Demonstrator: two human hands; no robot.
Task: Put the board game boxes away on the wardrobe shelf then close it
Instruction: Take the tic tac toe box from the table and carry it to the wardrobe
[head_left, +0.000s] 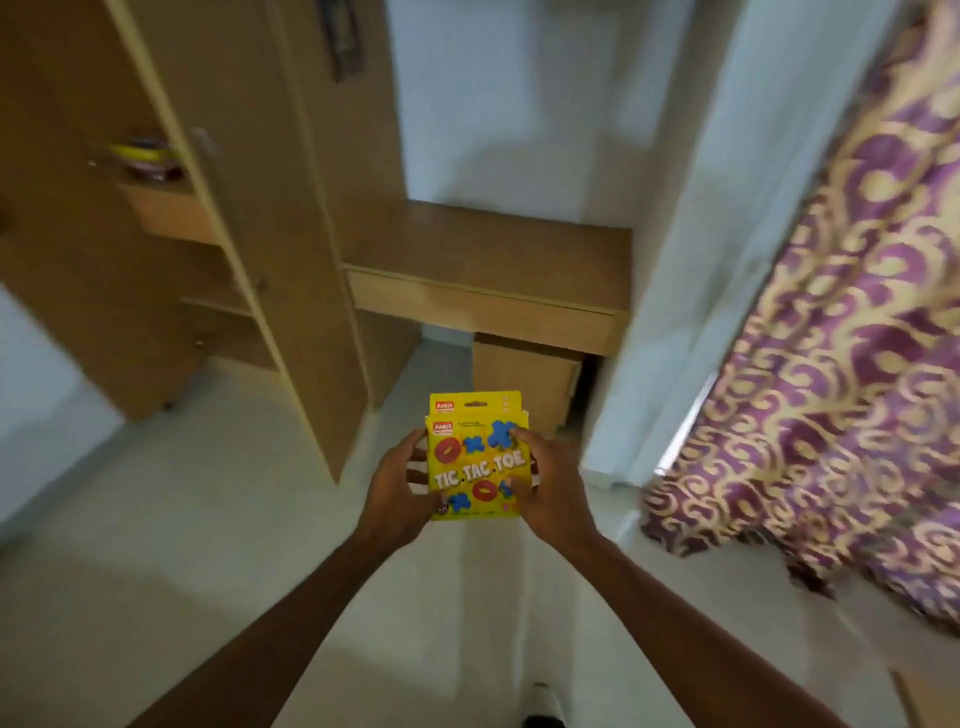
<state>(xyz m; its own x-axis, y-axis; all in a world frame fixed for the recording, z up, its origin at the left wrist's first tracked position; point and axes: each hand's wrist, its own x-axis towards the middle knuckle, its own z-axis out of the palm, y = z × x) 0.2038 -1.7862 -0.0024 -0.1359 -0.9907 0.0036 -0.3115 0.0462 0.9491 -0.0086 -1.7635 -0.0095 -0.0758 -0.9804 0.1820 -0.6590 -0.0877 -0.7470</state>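
Left hand (397, 480) and right hand (545, 486) clasp yellow boxes (475, 467) marked "Ankit", "TIC TAC TOE". Wardrobe (291, 234) open at upper left, floor (208, 519) between.

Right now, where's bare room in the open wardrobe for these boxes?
Lower shelf, below the drawer, looks bare. Upper shelf above it is crowded: a jar and yellow items sit there. Desk top right of the wardrobe is bare too.

Wooden desk (488, 249), purple curtain (831, 338), pale floor (208, 519).
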